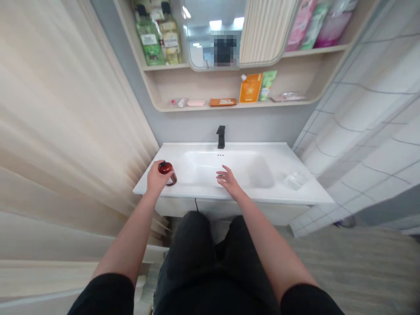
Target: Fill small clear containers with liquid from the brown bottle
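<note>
My left hand (156, 177) is wrapped round an amber-brown bottle (169, 171) with a black top, at the left end of the white sink counter (177, 191). The bottle looks slightly tilted; whether its base rests on the counter I cannot tell. Over the front part of the basin (200, 164), my right hand (229, 181) hangs with its fingers apart and nothing in them. Behind the basin stands a black faucet (221, 137).
A clear plastic item (295, 180) lies at the counter's right. Above, a shelf (197, 109) holds an orange pouch (251, 88), a green tube (267, 85) and small packages. Tall bottles (150, 41) flank the mirror (200, 26). A curtain (82, 131) hangs close on the left.
</note>
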`<state>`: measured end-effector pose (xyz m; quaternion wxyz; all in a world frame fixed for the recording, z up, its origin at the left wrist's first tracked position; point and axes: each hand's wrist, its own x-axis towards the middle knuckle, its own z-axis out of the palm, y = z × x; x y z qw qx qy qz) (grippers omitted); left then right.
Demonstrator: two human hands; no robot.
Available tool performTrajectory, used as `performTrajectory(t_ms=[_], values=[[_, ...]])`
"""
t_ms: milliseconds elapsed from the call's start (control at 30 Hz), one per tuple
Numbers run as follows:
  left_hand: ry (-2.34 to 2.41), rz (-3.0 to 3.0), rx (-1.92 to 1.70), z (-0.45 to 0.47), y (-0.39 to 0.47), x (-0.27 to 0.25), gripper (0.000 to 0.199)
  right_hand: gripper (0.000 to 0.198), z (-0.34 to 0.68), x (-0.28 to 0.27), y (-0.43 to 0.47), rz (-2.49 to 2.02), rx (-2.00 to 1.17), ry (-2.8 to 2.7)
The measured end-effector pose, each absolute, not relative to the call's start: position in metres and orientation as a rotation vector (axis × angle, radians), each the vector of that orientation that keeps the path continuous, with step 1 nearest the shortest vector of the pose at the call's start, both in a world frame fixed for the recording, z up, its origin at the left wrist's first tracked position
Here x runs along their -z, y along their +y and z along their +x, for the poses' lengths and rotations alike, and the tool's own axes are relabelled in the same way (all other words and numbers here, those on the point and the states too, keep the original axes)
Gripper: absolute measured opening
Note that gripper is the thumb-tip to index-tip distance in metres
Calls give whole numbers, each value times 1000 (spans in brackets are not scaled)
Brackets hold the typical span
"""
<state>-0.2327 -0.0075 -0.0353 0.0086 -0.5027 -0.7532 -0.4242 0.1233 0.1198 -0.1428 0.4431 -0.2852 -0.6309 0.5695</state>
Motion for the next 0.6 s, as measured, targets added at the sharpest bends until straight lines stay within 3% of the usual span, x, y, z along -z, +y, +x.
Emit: performTrajectory(t_ms=[333, 500, 600], values=[[-2355, -1429, 1173, -270, 1, 50, 66, 88, 123, 143, 118, -722, -1398, -1569], [-2171, -1547, 1208, -274, -10, 57, 82, 107, 122, 146, 122, -724, -1382, -1519], [-2139, -1384, 1203, -279, -30, 66, 74, 112, 121, 146, 124, -743, -1352, -1507]])
